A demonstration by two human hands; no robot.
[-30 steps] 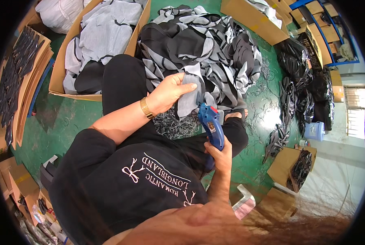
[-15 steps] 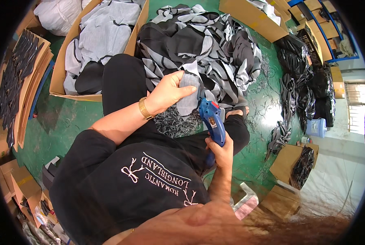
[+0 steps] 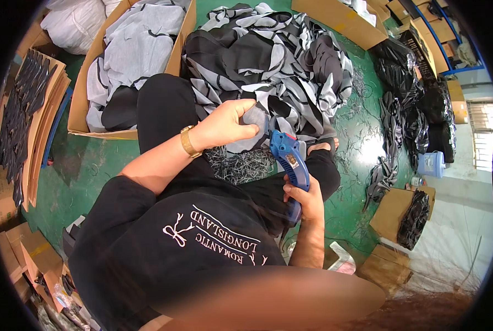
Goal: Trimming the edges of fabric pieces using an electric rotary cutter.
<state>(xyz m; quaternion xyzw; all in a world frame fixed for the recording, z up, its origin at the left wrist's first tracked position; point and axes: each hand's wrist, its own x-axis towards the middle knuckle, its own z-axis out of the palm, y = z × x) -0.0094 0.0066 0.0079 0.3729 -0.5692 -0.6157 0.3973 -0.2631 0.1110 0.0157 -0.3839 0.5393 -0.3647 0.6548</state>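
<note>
My left hand [image 3: 224, 126] pinches a small grey fabric piece [image 3: 253, 117] between thumb and fingers, above the scrap heap between my legs. Wrapped around the handle of a blue handheld electric cutter [image 3: 290, 161] is my right hand [image 3: 307, 199]. The cutter's head is up against the right edge of the fabric; whether its blade touches the cloth I cannot tell. Just beyond my hands lies a big pile of grey and black fabric pieces [image 3: 252, 62]. Thin cut strips [image 3: 238, 167] lie heaped below the held piece.
At left a cardboard box [image 3: 80, 107] holds more grey and black fabric [image 3: 139, 52]. Stacked cardboard sheets with black pieces [image 3: 21, 110] stand further left. Black plastic bags [image 3: 395, 63] and a pale blue bucket [image 3: 431, 164] are at right. Loose strips litter the green floor [image 3: 362, 127].
The fabric has turned in my left hand and shows less of its length. My left hand has dipped slightly. The cutter's handle and my right hand have shifted a little right and nearer me.
</note>
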